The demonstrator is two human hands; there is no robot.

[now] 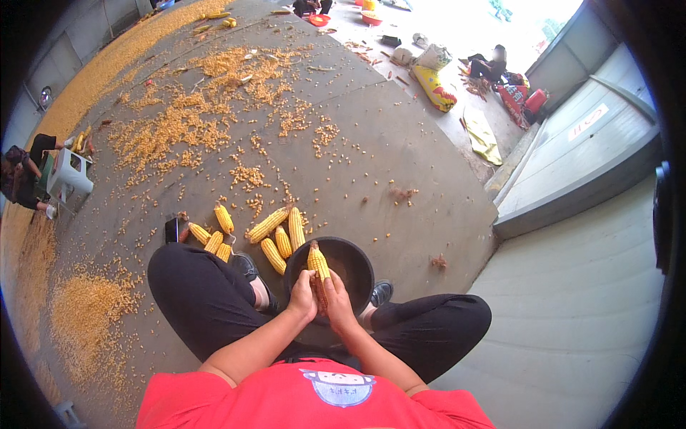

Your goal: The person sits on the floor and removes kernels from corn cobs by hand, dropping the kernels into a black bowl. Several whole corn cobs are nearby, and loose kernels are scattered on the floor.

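Between both hands I hold an ear of corn [318, 261], tip pointing away from me. Yellow kernels cover its far part, while the near part shows reddish bare cob. My left hand [304, 296] grips it from the left side, and my right hand [338, 301] closes around it from the right. Beneath the ear stands a round black basin [358, 263] between my feet; its inside is partly hidden by my hands. Several whole ears [269, 224] lie just left of the basin, and another group of ears [214, 242] rests by my left knee.
Loose kernels [182, 128] are scattered over the concrete floor, with a kernel heap [88, 316] at left. A phone [171, 230] lies near my left knee. A person sits by a white plastic stool [71, 171]. Filled sacks [433, 86] and another person [489, 67] are near the doorway.
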